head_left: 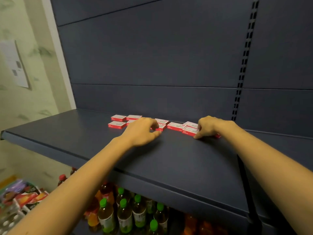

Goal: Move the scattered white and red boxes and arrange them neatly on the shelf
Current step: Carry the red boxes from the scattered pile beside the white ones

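Clearly, box pinched in right grip.

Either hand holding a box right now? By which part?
Left hand pinches the middle box at its left end; right hand grips the front right box by its right end. Both rest on the shelf.

Bottles with green caps stand low in the view, red-capped bottles further left, colourful packets beside them, a paper sheet on the wall.

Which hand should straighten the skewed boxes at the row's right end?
Right. The right hand touches the skewed box there; the left hand is at the middle box, beside the neat left group.
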`<action>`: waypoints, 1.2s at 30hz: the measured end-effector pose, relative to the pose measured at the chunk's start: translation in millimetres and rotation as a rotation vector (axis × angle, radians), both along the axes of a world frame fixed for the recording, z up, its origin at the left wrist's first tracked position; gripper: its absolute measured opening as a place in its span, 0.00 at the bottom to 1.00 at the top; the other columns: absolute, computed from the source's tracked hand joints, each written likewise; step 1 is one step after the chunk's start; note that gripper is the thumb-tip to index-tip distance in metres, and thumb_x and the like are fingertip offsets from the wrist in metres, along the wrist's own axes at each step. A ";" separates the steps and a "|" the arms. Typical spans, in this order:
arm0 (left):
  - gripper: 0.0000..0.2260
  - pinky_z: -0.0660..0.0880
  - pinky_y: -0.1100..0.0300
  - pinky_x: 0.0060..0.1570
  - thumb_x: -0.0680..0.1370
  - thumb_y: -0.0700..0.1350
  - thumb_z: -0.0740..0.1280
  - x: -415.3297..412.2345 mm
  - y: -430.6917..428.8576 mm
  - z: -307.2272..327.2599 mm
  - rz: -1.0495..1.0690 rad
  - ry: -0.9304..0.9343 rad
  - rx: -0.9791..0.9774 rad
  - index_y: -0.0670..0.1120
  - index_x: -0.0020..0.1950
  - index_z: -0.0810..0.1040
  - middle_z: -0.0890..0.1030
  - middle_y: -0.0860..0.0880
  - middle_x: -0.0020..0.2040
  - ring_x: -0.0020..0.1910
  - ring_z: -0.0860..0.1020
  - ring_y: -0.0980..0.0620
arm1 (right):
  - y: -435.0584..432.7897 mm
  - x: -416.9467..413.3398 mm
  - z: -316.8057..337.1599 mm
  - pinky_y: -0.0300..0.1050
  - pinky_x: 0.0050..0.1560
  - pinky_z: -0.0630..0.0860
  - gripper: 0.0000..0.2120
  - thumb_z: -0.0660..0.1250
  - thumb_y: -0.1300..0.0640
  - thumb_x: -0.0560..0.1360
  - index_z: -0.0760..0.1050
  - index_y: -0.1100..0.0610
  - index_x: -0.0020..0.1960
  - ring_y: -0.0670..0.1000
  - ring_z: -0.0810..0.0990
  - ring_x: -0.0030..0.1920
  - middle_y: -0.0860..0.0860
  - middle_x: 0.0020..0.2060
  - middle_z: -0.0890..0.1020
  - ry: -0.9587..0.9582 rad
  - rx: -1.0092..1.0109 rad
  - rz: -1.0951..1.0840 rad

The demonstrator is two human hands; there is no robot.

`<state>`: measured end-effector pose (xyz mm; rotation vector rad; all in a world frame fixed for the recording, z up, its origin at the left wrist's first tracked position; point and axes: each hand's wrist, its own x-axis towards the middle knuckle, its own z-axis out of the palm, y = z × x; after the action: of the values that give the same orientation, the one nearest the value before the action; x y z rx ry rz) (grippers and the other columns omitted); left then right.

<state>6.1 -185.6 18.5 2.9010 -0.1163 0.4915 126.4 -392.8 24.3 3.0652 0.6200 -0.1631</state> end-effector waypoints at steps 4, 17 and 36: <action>0.15 0.70 0.59 0.49 0.76 0.52 0.63 33.1 6.4 4.8 -0.074 -0.011 0.009 0.46 0.59 0.76 0.79 0.49 0.59 0.55 0.76 0.49 | 5.9 0.4 2.9 0.46 0.46 0.73 0.19 0.69 0.43 0.69 0.74 0.54 0.53 0.54 0.75 0.46 0.51 0.45 0.74 -0.003 -0.066 -0.021; 0.23 0.68 0.54 0.62 0.74 0.47 0.68 141.2 11.4 -4.3 -0.450 0.228 0.162 0.43 0.67 0.69 0.73 0.44 0.65 0.62 0.71 0.46 | -20.1 -52.1 14.1 0.45 0.45 0.68 0.21 0.66 0.44 0.71 0.70 0.55 0.59 0.51 0.71 0.48 0.52 0.57 0.75 -0.178 0.045 -0.207; 0.17 0.73 0.62 0.49 0.70 0.46 0.72 107.3 -20.1 44.5 -0.854 0.023 -0.063 0.46 0.57 0.77 0.79 0.49 0.54 0.50 0.77 0.53 | -67.9 -170.4 14.8 0.42 0.54 0.72 0.19 0.66 0.45 0.73 0.70 0.51 0.60 0.47 0.73 0.51 0.45 0.52 0.72 -0.389 0.321 -0.319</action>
<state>113.5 -205.7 63.0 2.4587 -1.2252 0.2836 -44.0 -460.7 39.0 3.3302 0.1456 0.5739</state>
